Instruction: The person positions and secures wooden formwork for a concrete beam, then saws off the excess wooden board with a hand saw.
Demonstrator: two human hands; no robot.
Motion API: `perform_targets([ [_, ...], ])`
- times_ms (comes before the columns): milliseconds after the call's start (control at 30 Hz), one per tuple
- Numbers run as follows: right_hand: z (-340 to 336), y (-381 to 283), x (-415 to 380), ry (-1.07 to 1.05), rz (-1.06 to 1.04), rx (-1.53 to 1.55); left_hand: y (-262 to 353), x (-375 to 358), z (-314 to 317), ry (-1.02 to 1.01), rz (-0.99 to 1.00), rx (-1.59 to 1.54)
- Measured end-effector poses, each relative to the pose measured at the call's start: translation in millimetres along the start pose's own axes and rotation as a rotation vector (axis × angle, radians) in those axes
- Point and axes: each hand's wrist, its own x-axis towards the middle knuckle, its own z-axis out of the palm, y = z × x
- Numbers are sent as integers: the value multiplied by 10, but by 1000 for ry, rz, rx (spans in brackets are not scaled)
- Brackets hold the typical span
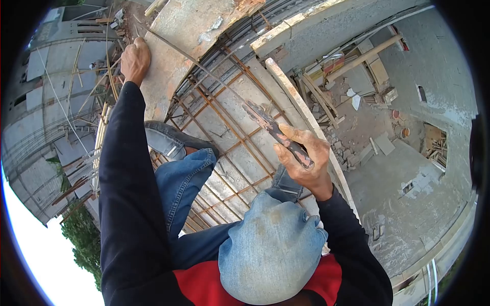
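Observation:
My left hand [136, 61] is closed at the outer edge of a concrete slab [166, 56]; whether it grips anything besides the edge is hidden. My right hand [304, 158] is wrapped round the worn handle of a pliers-like tool [275, 131], its dark surface flaked with pink. From the tool's tip a thin metal rod [204, 69] runs up and left across the slab. Below the tool lies a grid of rusty rebar [237, 132] over pale boards.
My shoes [176, 140] and bent knees are over the rebar. A wooden board edge [306, 115] runs along its right. Lower right is a rubble-strewn floor [352, 127] with planks. Bamboo poles [102, 137] and other buildings lie beyond the left side.

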Motion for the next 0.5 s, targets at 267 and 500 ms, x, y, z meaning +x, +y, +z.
perform_targets([
  [267, -415, -219, -453, -198, -25, -202, 13, -5, -43, -118, -68, -11],
  [500, -648, -101, -124, -19, 507, 260, 9, 3, 22, -20, -100, -85],
])
